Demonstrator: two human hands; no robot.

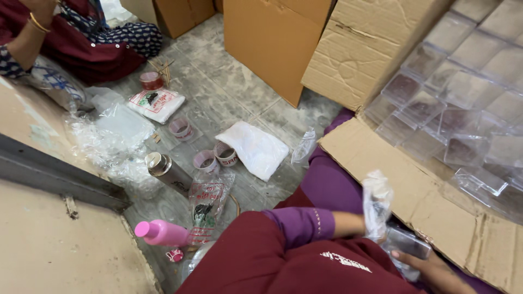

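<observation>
Right hand (pixel 430 268) gripping a clear plastic box (pixel 408 243), left hand hidden behind a crumpled plastic bag (pixel 376 204), grip unclear, flattened cardboard (pixel 414 190) alongside, pink bottle (pixel 162 232) on floor.

Brown cardboard boxes (pixel 272 38) at top, white red-printed packet (pixel 156 103) on floor, printed clear bag (pixel 206 204) beside pink bottle (pixel 160 232)

Clear square plastic boxes (pixel 463 92) are being stacked on the flattened brown cardboard sheet (pixel 414 196) at right; a white folded plastic packet (pixel 253 148) is lying left of it, behind the pink plastic bottle (pixel 160 233).
</observation>
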